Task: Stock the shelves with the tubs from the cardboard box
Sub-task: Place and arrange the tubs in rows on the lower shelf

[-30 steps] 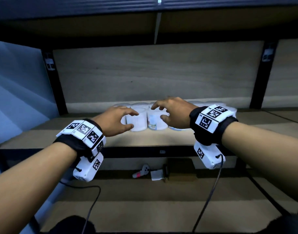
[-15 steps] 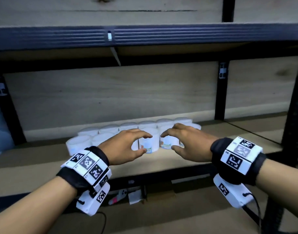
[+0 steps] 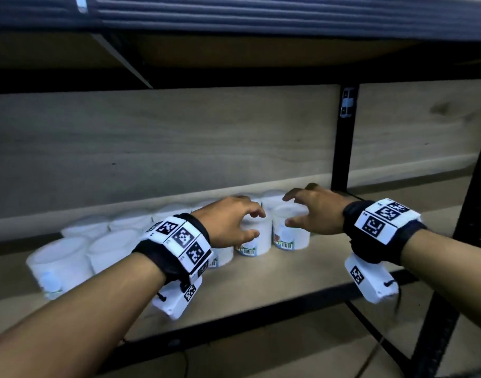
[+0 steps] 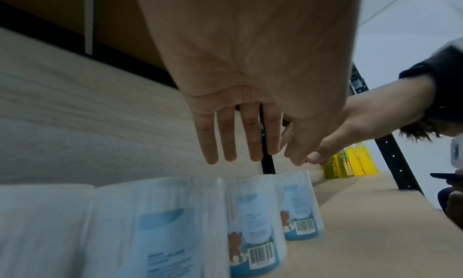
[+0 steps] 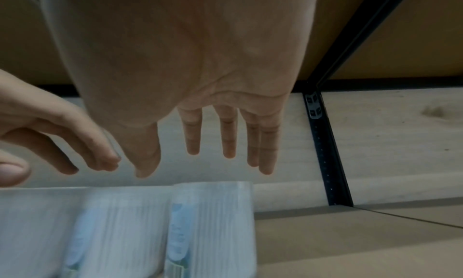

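- The left hand (image 3: 228,223) hangs above the front tubs (image 3: 254,238), fingers spread and loose, holding nothing; the right hand (image 3: 314,211) mirrors it just beside, equally empty
- Beneath both palms the tubs stand upright in two packed rows on the shelf (image 3: 302,271), labels facing out, probably for easy reading
- The cardboard box is out of view

Left hand (image 3: 228,222), right hand (image 3: 315,211) spread above white tubs (image 3: 257,237); wooden shelf (image 3: 302,271).

Dim shelf light (tubs (image 4: 253,228) motion-blurred)
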The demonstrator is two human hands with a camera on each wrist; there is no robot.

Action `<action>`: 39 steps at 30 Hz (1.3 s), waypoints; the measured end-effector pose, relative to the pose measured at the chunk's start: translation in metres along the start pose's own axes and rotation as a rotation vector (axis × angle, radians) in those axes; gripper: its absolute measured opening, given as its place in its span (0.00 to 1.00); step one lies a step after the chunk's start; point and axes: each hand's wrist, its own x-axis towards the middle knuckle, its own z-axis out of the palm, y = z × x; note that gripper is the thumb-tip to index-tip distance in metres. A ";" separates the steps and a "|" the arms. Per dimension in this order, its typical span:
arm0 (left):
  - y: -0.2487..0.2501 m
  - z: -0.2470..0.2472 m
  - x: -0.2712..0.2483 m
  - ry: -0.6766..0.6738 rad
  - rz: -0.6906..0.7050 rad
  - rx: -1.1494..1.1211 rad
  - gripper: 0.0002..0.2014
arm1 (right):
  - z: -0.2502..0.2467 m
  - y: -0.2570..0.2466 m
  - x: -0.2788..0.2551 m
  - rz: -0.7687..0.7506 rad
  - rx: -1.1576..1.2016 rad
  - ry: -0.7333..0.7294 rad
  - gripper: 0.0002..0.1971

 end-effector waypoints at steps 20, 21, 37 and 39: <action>-0.008 0.017 0.049 -0.043 -0.128 -0.024 0.18 | 0.009 -0.001 0.032 -0.027 -0.017 -0.026 0.18; -0.007 0.016 0.047 -0.041 -0.118 -0.020 0.18 | 0.009 -0.002 0.029 -0.025 -0.018 -0.030 0.18; 0.029 0.005 0.024 -0.018 -0.021 -0.002 0.17 | -0.010 0.001 -0.025 -0.036 -0.013 -0.048 0.15; 0.033 0.004 0.019 -0.010 -0.007 0.005 0.17 | -0.012 0.003 -0.031 -0.043 -0.013 -0.058 0.15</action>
